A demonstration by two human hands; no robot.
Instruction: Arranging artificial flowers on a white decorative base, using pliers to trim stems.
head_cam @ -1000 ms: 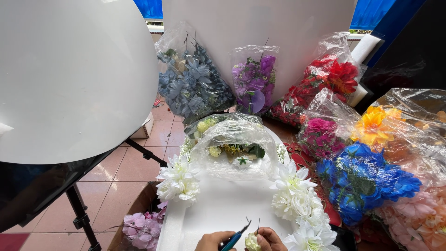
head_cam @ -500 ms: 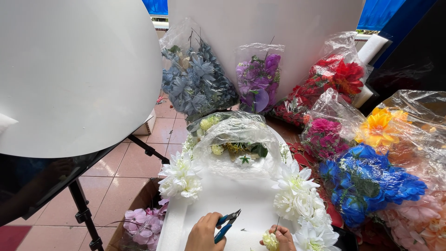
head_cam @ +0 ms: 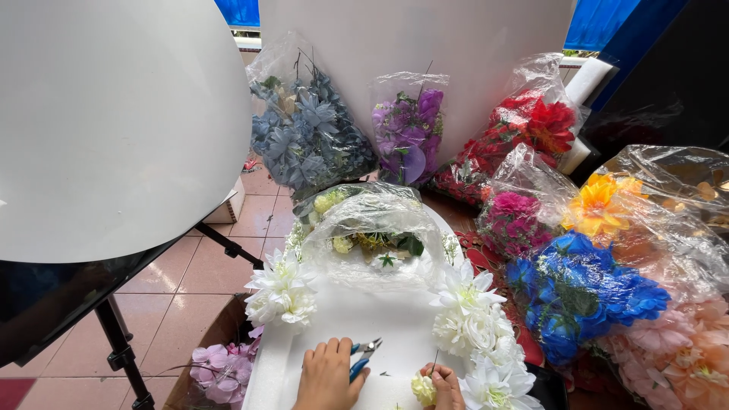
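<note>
From my feed: left hand is wrapped round blue-handled cutters, tips aimed up-right. Right hand pinches a cream flower, stem up, just right of the cutters, on the white board.

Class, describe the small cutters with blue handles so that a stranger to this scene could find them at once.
Start at the white board edged by white flowers low in the middle. At its near end the left hand lies over the cutters. They are the only metal tool there, with blue handles and short jaws pointing away, while the right hand pinches a pale yellow bloom.
</note>
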